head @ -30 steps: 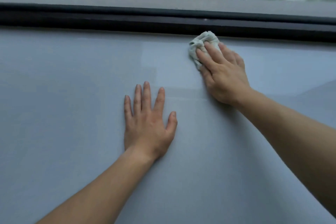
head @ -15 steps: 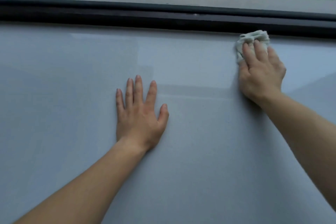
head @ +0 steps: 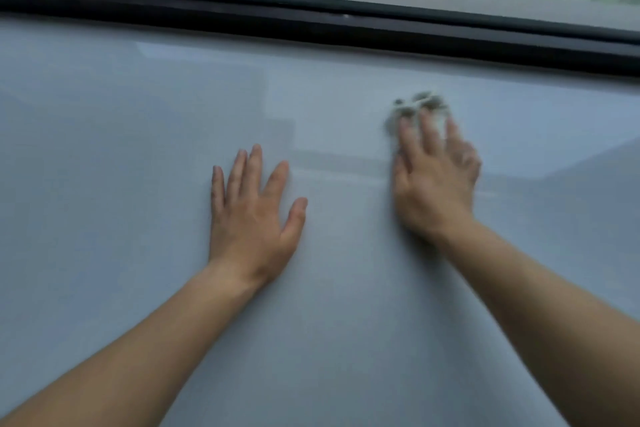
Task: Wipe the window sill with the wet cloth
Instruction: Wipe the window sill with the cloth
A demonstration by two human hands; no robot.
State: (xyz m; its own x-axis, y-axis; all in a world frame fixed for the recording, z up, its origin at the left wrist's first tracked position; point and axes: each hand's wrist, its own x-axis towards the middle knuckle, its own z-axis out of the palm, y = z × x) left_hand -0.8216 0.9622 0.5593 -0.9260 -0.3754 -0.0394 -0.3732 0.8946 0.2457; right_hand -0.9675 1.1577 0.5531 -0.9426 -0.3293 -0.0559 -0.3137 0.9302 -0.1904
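I see the right hand [head: 434, 180] pressed flat over the cloth [head: 415, 107], fingers spread; the cloth bunches under and just beyond its fingertips, blurred. Whether the fingers actually clutch it, I cannot tell. Left hand [head: 252, 215] lies released, palm down on the window sill [head: 121, 149], beside the right, touching no cloth.
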